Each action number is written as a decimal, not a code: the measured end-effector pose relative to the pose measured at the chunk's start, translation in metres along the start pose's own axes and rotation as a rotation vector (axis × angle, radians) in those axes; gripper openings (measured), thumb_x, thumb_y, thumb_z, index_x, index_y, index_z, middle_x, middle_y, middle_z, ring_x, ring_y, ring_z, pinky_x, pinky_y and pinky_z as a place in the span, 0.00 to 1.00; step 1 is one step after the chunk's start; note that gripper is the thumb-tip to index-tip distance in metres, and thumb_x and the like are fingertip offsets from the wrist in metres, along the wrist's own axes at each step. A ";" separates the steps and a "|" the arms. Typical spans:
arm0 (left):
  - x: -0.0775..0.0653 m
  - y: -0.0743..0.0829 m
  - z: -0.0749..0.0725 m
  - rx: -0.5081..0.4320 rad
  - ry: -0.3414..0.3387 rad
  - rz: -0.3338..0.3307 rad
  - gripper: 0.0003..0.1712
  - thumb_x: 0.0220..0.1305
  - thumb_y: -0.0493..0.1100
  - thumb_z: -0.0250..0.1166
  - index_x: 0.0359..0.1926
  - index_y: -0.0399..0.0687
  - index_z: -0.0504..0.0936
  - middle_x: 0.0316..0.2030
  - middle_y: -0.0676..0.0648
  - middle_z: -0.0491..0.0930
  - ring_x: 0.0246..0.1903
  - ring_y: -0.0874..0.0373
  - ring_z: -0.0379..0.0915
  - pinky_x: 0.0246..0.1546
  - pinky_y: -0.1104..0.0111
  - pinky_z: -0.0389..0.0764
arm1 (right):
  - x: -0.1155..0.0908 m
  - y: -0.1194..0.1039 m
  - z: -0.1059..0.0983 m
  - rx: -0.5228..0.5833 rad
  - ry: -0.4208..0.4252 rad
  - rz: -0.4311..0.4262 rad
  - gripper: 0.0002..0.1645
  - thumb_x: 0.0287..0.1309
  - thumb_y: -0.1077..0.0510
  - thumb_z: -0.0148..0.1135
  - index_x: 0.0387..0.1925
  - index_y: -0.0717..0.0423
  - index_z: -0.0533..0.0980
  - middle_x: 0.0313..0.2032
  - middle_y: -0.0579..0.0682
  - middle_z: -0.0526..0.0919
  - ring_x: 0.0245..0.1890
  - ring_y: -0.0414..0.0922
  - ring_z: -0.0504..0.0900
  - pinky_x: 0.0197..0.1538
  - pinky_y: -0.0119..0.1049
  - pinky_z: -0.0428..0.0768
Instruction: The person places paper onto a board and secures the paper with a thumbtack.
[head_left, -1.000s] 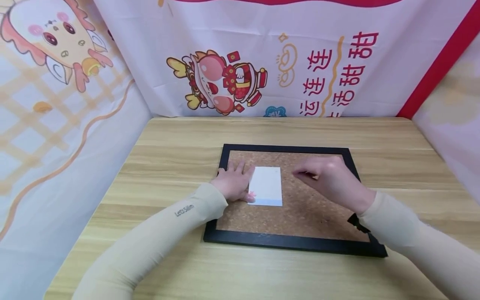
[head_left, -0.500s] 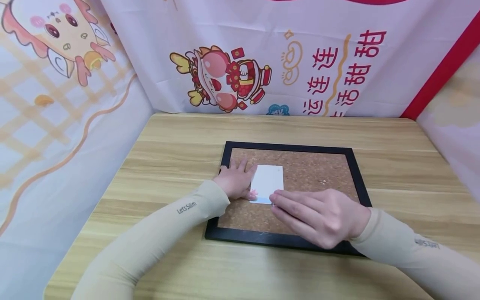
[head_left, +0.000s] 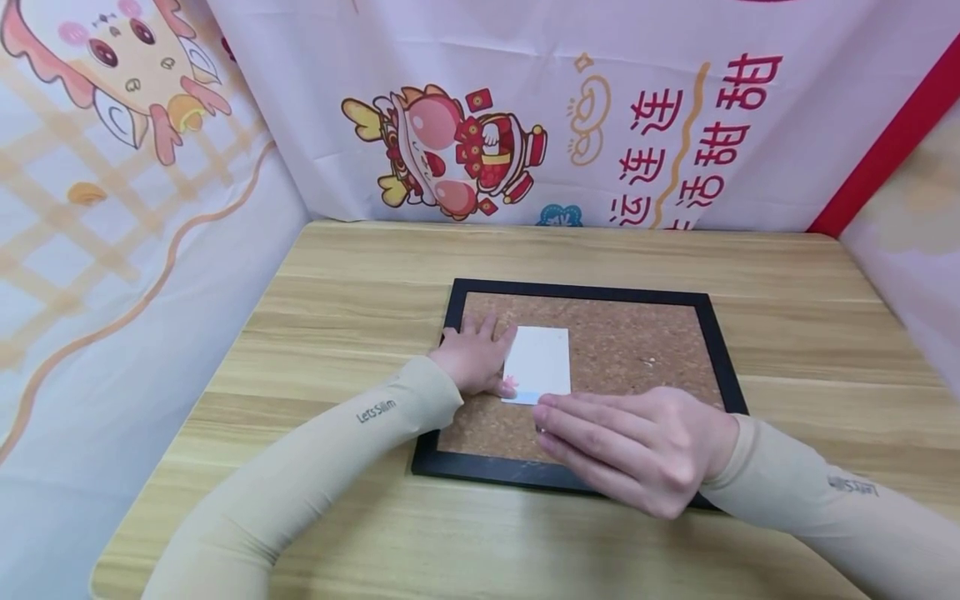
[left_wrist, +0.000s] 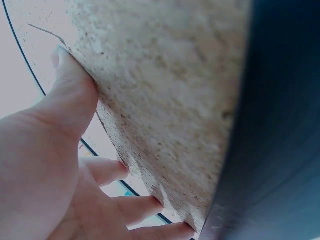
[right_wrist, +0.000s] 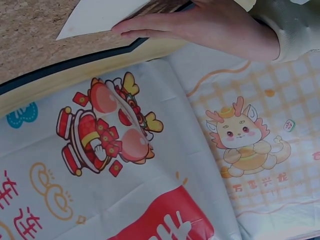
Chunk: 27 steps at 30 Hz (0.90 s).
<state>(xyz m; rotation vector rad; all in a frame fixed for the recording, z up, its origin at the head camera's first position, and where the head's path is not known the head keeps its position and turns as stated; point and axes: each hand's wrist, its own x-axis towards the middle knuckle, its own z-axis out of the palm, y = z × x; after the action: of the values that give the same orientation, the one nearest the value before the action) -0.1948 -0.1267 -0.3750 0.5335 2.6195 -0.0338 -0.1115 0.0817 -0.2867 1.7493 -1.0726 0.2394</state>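
White card (head_left: 538, 360) lies flat on the cork board (head_left: 615, 333), left of its middle, long sides running away from the person. Pink flower (head_left: 510, 382) printed at its near-left corner, pale blue band (head_left: 528, 397) along the near edge.

Left hand (head_left: 474, 360): palm down at the card's left side, fingers spread wide and mostly straight, nothing gripped. Thumb is on the near-left corner, index tip at the far-left corner; other fingers reach over the cork toward the left side of the black frame (head_left: 487, 467). Right wrist view also catches this hand, index tip right at the card edge.

Right hand (head_left: 645, 442): comes in from the right, fingers close together and bent toward the thumb side, tips at the near edge of the card, covering its near-right corner. Small glint at the tips; can't tell if anything is pinched there, contact face is hidden. Right wrist view doesn't show these fingers.

Few small pale bits (head_left: 650, 362) on the right half of the cork, too small to identify.

Board sits slightly skewed on the wood-grain surface (head_left: 450, 542). Beige sleeves (head_left: 330, 467) on both arms, lettering on each. White back cloth (head_left: 315, 83) behind, with a red-and-yellow cartoon figure (head_left: 442, 154) and red characters, printed sideways. Left cloth (head_left: 112, 400) has an orange grid and wavy line.
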 end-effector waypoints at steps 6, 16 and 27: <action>0.000 0.001 -0.002 0.003 -0.006 -0.001 0.60 0.58 0.68 0.63 0.80 0.53 0.42 0.77 0.36 0.38 0.73 0.29 0.34 0.65 0.36 0.52 | 0.001 0.000 0.001 -0.003 0.007 -0.003 0.11 0.65 0.69 0.58 0.33 0.73 0.84 0.35 0.69 0.85 0.33 0.56 0.88 0.34 0.41 0.84; 0.001 0.001 -0.002 0.009 -0.019 -0.007 0.60 0.58 0.68 0.64 0.80 0.53 0.42 0.77 0.36 0.37 0.73 0.29 0.34 0.65 0.37 0.53 | -0.040 0.009 0.007 0.089 -0.284 0.294 0.13 0.69 0.69 0.52 0.40 0.67 0.84 0.39 0.61 0.87 0.38 0.51 0.88 0.39 0.40 0.84; 0.003 0.003 0.001 -0.016 -0.016 -0.024 0.60 0.57 0.66 0.65 0.80 0.54 0.42 0.77 0.35 0.35 0.73 0.29 0.31 0.65 0.35 0.51 | -0.108 0.062 0.043 0.633 -0.665 1.564 0.07 0.61 0.64 0.68 0.40 0.53 0.87 0.37 0.46 0.88 0.38 0.44 0.85 0.42 0.41 0.83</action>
<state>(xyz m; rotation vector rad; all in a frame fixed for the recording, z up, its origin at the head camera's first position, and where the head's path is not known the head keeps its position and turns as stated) -0.1962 -0.1225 -0.3768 0.4948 2.6082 -0.0249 -0.2344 0.0995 -0.3303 1.0433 -2.9465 1.0671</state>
